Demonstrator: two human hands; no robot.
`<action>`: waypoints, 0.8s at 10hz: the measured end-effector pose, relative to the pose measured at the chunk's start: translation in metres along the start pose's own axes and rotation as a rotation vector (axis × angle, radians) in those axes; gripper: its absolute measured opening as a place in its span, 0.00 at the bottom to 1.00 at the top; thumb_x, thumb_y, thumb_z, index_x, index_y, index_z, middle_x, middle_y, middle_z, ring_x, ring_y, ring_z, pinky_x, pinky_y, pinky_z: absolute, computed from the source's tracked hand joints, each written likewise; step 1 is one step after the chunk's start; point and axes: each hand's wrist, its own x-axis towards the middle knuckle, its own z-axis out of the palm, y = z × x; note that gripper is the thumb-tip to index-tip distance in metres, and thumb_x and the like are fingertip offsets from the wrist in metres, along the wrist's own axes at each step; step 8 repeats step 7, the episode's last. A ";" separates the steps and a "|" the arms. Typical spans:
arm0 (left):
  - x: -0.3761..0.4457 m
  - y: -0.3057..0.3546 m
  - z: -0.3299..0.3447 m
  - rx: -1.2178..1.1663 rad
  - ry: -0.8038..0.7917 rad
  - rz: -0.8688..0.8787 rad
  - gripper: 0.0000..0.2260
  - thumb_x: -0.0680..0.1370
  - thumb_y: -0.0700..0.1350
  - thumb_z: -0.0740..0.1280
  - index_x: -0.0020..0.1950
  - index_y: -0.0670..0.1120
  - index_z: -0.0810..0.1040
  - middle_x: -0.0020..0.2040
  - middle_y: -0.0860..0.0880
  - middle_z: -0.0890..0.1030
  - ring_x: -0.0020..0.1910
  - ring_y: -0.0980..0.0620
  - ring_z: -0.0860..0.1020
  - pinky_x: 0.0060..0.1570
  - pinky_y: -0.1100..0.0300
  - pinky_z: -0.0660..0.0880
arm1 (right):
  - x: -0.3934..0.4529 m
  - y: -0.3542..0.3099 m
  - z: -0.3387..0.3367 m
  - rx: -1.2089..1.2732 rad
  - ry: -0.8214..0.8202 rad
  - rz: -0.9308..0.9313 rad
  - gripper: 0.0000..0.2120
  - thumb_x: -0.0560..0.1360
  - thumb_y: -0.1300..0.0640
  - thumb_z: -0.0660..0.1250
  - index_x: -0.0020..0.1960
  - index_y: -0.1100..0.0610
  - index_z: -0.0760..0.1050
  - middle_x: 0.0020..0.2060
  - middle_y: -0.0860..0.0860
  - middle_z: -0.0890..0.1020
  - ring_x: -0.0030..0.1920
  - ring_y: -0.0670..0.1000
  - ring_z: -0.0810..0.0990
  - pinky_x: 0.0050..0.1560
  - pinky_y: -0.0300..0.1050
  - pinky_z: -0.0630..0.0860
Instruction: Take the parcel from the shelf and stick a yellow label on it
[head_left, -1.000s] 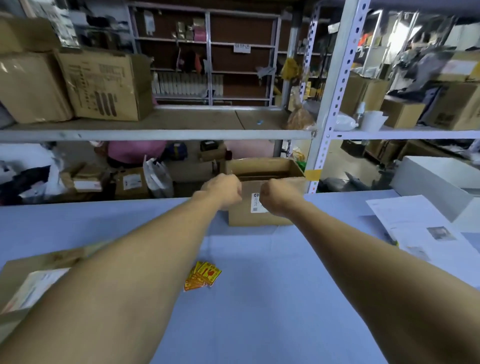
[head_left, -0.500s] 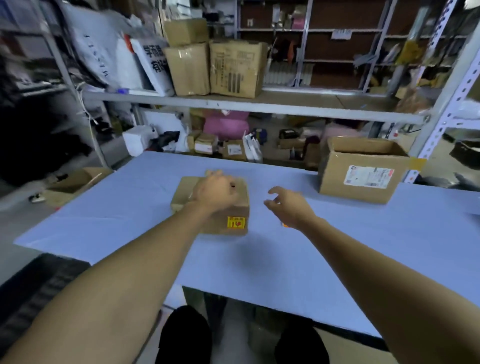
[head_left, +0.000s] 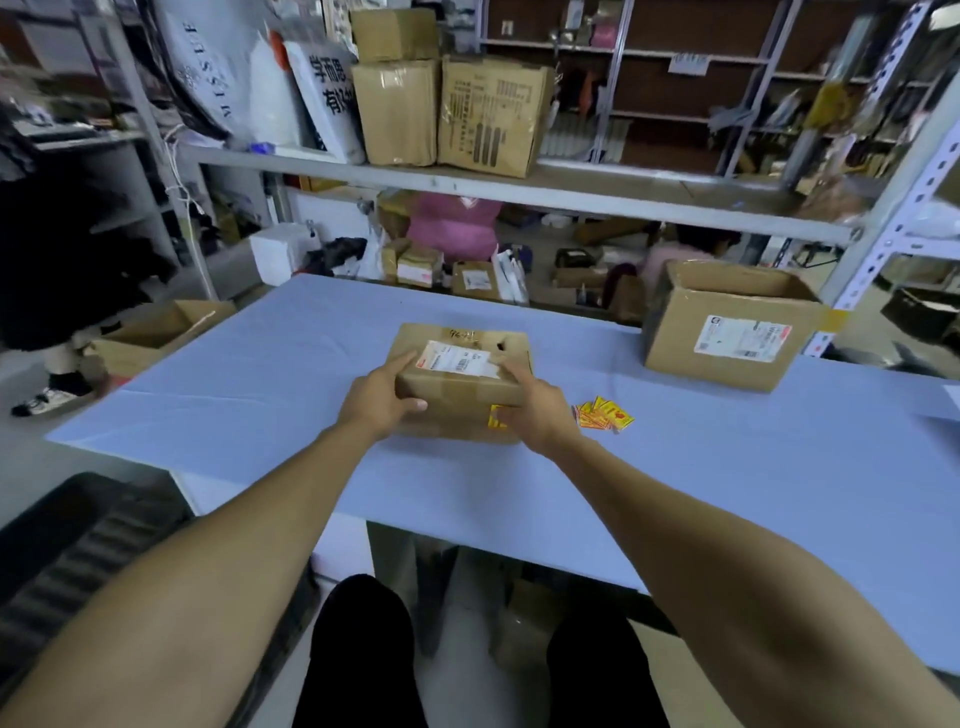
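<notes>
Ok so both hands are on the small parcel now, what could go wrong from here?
1. The yellow label on the parcel's front face sits partly under the right hand; rubbing may peel or crease it.
2. The loose label stack lies right beside that hand and could get swept across the table.

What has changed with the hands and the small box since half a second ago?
The right hand, then open and off the box, now grips the right end of the box. The left hand moved from its top to its left end. The box still lies on the table, its yellow label still on the front.
</notes>
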 end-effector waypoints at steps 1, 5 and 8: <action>-0.004 0.013 0.013 0.024 -0.042 0.056 0.35 0.73 0.43 0.75 0.77 0.57 0.64 0.73 0.43 0.72 0.72 0.40 0.69 0.70 0.53 0.68 | -0.015 0.018 -0.013 -0.042 0.055 0.025 0.29 0.73 0.54 0.68 0.72 0.44 0.64 0.51 0.58 0.78 0.46 0.61 0.77 0.30 0.44 0.69; -0.014 0.033 0.037 0.173 -0.140 0.141 0.38 0.75 0.42 0.73 0.79 0.56 0.58 0.74 0.42 0.70 0.72 0.39 0.69 0.70 0.52 0.67 | -0.043 0.045 -0.034 -0.058 0.048 0.033 0.30 0.75 0.56 0.69 0.74 0.47 0.63 0.55 0.62 0.78 0.50 0.62 0.77 0.39 0.46 0.70; -0.036 0.034 0.032 0.303 -0.056 0.144 0.36 0.76 0.43 0.69 0.79 0.57 0.56 0.68 0.39 0.75 0.64 0.38 0.74 0.60 0.51 0.74 | -0.061 0.037 -0.051 -0.177 0.089 0.062 0.30 0.75 0.58 0.67 0.75 0.52 0.62 0.61 0.64 0.76 0.61 0.65 0.75 0.55 0.54 0.74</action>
